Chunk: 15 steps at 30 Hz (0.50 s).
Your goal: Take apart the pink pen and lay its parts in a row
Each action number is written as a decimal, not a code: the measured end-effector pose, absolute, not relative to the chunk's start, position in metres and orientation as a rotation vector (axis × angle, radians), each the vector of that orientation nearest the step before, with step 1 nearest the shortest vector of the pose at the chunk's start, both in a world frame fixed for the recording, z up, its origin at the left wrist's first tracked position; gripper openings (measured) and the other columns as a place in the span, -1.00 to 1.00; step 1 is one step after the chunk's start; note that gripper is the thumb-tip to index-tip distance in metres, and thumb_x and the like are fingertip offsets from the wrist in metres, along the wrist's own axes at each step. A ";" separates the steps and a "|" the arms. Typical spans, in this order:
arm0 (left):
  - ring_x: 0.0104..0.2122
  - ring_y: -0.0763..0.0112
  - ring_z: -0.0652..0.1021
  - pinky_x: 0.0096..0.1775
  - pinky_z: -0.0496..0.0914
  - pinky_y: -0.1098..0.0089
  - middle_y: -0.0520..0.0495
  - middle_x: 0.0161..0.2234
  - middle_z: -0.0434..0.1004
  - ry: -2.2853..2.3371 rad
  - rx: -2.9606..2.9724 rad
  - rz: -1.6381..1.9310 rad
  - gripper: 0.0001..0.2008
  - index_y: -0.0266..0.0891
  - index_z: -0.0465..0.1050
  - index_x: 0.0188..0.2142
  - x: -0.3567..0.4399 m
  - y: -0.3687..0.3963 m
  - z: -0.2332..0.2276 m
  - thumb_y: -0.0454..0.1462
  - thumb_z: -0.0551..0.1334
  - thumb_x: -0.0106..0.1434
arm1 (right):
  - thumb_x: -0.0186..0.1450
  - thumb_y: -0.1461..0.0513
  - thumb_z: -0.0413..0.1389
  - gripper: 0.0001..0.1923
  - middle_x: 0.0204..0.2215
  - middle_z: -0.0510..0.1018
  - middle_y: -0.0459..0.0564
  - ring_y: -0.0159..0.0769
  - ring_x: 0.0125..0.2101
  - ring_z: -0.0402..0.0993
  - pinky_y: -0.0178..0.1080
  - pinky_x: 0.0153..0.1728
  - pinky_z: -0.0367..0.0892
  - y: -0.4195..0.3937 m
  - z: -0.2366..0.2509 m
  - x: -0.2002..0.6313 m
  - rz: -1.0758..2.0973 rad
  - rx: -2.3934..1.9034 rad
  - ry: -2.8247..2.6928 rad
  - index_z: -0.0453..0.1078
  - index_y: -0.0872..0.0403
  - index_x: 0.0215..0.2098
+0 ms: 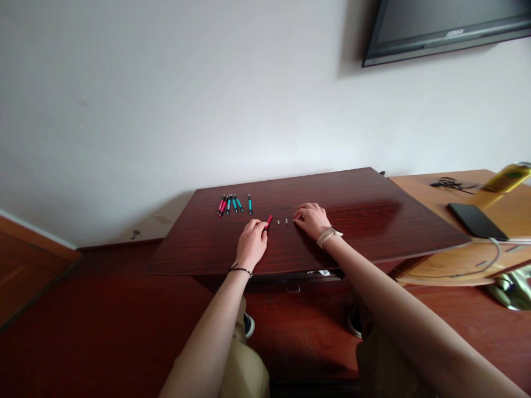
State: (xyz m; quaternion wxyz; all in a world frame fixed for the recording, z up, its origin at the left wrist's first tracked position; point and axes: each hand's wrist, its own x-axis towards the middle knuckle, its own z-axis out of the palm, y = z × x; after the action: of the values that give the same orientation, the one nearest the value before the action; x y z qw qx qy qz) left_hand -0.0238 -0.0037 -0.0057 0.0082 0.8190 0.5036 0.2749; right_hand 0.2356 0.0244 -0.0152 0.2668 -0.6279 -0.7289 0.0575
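Observation:
My left hand rests on the dark wooden table, its fingertips closed on a short red pen part that lies on the tabletop. Just to the right lie two tiny grey pieces. My right hand, with a watch on the wrist, lies curled beside them, fingertips touching the table; whether it holds a small piece is hidden. Farther back on the left, several red and teal pens lie in a row.
A lighter wooden desk adjoins on the right, carrying a black phone, a coiled black cable and a yellow bottle. A wall-mounted screen hangs at the upper right. My knees sit below the table's front edge.

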 end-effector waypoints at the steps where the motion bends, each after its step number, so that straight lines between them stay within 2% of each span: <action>1: -0.04 0.16 0.57 0.02 0.51 0.21 -0.16 -0.01 0.52 1.572 2.559 0.861 -0.73 -0.12 0.55 0.04 -0.024 -0.004 -0.006 -0.38 0.19 0.43 | 0.37 0.14 0.28 -0.90 0.06 0.58 0.06 0.06 0.13 0.33 0.11 0.14 0.25 0.024 -0.016 0.236 0.162 -1.691 -1.965 0.62 -0.04 -0.25; 8: -0.02 0.16 0.56 0.04 0.50 0.20 -0.14 -0.01 0.53 1.544 2.562 0.877 -0.73 -0.11 0.54 0.04 -0.028 -0.001 -0.010 -0.39 0.20 0.42 | 0.36 0.13 0.27 -0.85 0.04 0.59 0.07 0.07 0.11 0.36 0.05 0.08 0.31 0.014 -0.012 0.248 0.135 -1.683 -1.942 0.59 -0.06 -0.13; 15: -0.04 0.16 0.57 0.03 0.50 0.20 -0.13 -0.05 0.54 1.557 2.557 0.887 -0.75 -0.11 0.54 0.02 -0.027 0.003 -0.011 -0.38 0.22 0.42 | 0.34 0.16 0.26 -0.75 -0.05 0.62 0.09 -0.01 -0.04 0.47 -0.06 -0.02 0.36 -0.004 -0.012 0.277 0.074 -1.749 -1.950 0.52 -0.03 -0.02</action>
State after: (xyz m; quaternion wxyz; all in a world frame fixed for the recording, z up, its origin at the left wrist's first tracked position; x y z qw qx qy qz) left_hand -0.0269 0.0031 -0.0109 0.0098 0.8189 0.4986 0.2840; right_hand 0.2766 -0.0036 -0.0119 0.2575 -0.6450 -0.7189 0.0275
